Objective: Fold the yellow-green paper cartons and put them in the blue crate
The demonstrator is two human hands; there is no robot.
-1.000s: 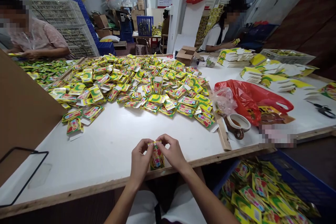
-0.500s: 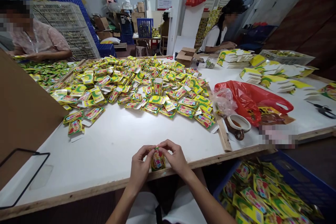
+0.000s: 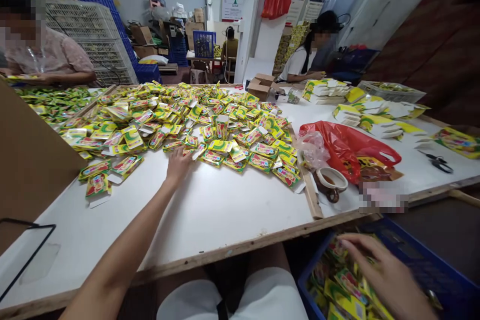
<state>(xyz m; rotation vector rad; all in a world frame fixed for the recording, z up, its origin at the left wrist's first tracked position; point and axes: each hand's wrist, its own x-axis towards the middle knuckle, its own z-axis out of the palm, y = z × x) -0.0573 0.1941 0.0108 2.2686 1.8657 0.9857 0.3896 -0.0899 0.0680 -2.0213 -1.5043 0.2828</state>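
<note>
My left hand reaches out to the near edge of a heap of small yellow-green printed cartons. Its fingers are stretched forward and touch a carton there; the fingertips are partly hidden among the cartons. On the right, my right hand hovers low over a blue plastic crate, somewhat blurred, its fingers apart and no carton seen in its grasp. Filled cartons of the same print lie inside the crate, below the table edge.
A red plastic bag, a brown mug and scissors lie right of a wooden strip. A cardboard panel and a black wire frame stand left. Co-workers sit at the far left and far right.
Both hands were together on one carton at the table's front edge. They have parted: the left moved forward to the heap, the right over the crate. That carton has left the table edge.
</note>
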